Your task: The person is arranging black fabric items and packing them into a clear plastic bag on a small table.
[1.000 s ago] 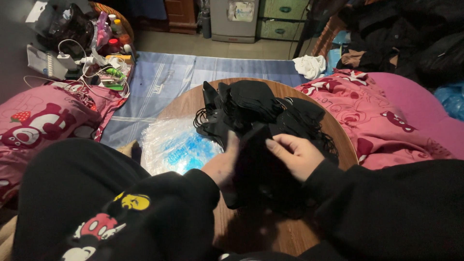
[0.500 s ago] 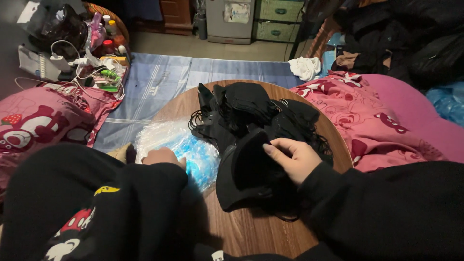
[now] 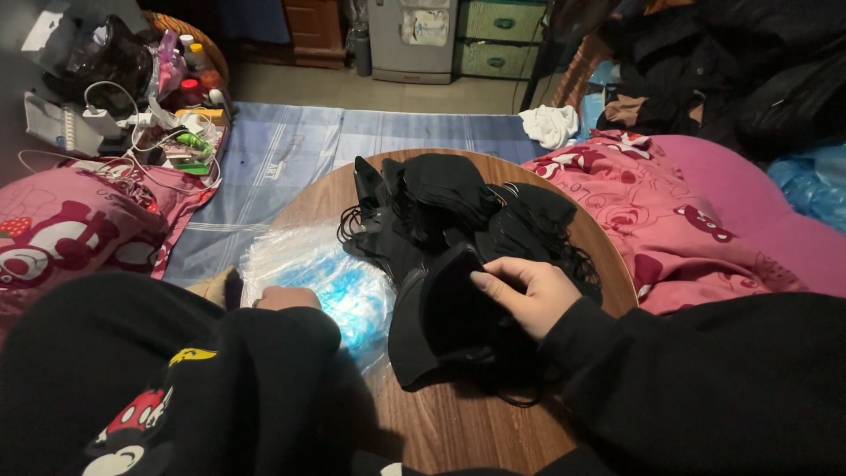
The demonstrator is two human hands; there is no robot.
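Black mask (image 3: 449, 322) pinched by right hand (image 3: 529, 295) | left hand (image 3: 286, 298) on plastic bags (image 3: 344, 286), grip unclear

Dim room: blue floor mat (image 3: 291, 150), green drawers (image 3: 498, 40) at back (beside grey cabinet (image 3: 412, 35)), pink bedding (image 3: 705, 220).

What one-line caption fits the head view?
Right hand grips a stack of black masks on a round wooden table; left hand rests on clear plastic bags.

Both sleeves black, long, down to the wrists. Left sleeve (image 3: 167, 388) carries a red, yellow and white cartoon print; right sleeve (image 3: 705, 379) plain.
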